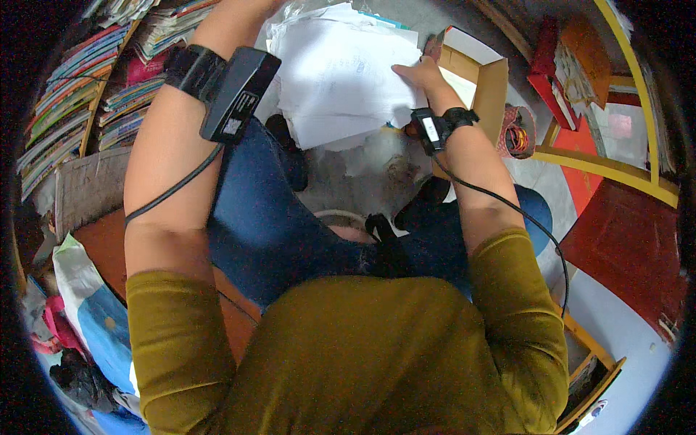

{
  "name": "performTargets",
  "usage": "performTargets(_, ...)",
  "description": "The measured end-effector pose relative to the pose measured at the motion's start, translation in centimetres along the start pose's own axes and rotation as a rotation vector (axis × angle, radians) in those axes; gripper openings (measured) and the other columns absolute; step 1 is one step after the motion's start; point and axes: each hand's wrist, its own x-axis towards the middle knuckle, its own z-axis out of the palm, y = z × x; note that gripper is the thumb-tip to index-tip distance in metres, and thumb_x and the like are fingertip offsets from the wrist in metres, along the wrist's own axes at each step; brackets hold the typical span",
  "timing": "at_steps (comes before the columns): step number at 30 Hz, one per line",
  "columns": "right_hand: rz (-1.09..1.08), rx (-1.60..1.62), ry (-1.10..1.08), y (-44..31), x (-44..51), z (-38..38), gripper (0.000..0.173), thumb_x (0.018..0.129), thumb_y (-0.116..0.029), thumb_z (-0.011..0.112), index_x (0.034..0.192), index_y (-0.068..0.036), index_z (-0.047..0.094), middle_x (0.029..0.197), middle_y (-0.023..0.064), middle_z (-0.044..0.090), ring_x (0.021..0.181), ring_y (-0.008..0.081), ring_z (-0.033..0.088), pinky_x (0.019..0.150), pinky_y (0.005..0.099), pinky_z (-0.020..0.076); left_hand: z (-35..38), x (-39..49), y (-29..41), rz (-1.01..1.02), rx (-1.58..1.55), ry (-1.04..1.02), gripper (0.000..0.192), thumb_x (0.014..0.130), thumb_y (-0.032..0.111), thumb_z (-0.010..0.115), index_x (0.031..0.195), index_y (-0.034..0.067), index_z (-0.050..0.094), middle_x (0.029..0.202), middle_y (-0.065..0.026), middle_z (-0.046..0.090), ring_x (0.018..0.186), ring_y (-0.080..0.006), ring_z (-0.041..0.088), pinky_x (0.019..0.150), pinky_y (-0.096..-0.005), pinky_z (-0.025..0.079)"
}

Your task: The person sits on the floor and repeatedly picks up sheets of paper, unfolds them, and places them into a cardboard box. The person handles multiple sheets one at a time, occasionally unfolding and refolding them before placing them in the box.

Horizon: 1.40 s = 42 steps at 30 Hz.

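A thick, uneven stack of white papers (348,70) with faint marks on the top sheet is before me, above the floor. My right hand (427,76) is at its right edge, the thumb lying over the top sheet and the other fingers mostly hidden. Just right of that hand is an open cardboard box (489,87) with pale paper inside. My left forearm reaches up past the stack's left side, and the left hand is beyond the top edge of the picture. Clear plastic (280,19) shows at the stack's upper left corner.
Stacked books and magazines (70,98) fill shelves at left. A patterned container (514,136) with coloured bands is right of the box. Red folders (552,81) and a yellow frame (598,171) stand farther right. Cables (505,201) run along both arms from wrist devices.
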Motion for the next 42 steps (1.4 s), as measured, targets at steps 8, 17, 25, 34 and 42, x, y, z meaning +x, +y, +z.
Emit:
performTargets(8, -0.039, -0.021, 0.265, 2.3, -2.1, 1.0, 0.070, 0.061, -0.039, 0.079, 0.112, 0.004, 0.056, 0.106, 0.0194, 0.062, 0.094, 0.0274, 0.062, 0.081, 0.0331, 0.0489, -2.2, -1.1, 2.2, -0.133, -0.079, -0.008, 0.024, 0.074, 0.021, 0.060, 0.088, 0.002, 0.062, 0.070, -0.0115, 0.062, 0.057, -0.0255, 0.057, 0.050, -0.0395, 0.045)
performTargets(17, 0.165, 0.310, -0.170, 1.4, -2.9, -0.4, 0.041, 0.070, -0.028, 0.076, 0.094, 0.000, 0.058, 0.080, 0.0076, 0.062, 0.061, 0.0147, 0.056, 0.055, 0.0268, 0.0479, -1.3, 0.1, 2.2, 0.195, 0.027, -0.010, 0.029, 0.072, 0.027, 0.061, 0.079, -0.001, 0.065, 0.064, -0.0137, 0.061, 0.057, -0.0249, 0.058, 0.054, -0.0357, 0.045)
performTargets(25, 0.304, 1.155, -0.782, -0.7, -1.6, -8.4, 0.011, 0.085, -0.011, 0.058, 0.091, -0.003, 0.053, 0.067, 0.0019, 0.052, 0.052, 0.0063, 0.050, 0.040, 0.0155, 0.0424, 2.9, -4.3, 3.0, 0.665, -0.033, -0.627, 0.097, 0.062, 0.047, 0.077, 0.136, 0.002, 0.032, 0.125, -0.0211, 0.051, 0.114, -0.0337, 0.050, 0.097, -0.0366, 0.039)
performTargets(34, -0.061, 1.135, -0.555, -2.7, -5.1, -13.5, 0.014, 0.085, -0.017, 0.063, 0.090, -0.005, 0.059, 0.069, -0.0007, 0.057, 0.049, 0.0046, 0.047, 0.038, 0.0151, 0.0357, 4.0, -7.3, 7.5, 0.708, -0.079, -0.307, 0.035, 0.093, 0.028, 0.045, 0.120, 0.007, 0.054, 0.109, -0.0186, 0.060, 0.101, -0.0340, 0.057, 0.087, -0.0377, 0.044)
performTargets(42, -0.085, 1.332, -0.152, -6.7, -8.8, -13.1, 0.049, 0.091, -0.044, 0.050, 0.116, -0.001, 0.052, 0.104, 0.0116, 0.062, 0.094, 0.0251, 0.059, 0.084, 0.0417, 0.0480, 5.6, -8.7, 9.4, 0.612, -0.024, -0.040, 0.031, 0.092, 0.023, 0.045, 0.118, 0.008, 0.055, 0.102, -0.0205, 0.061, 0.092, -0.0372, 0.059, 0.080, -0.0419, 0.047)
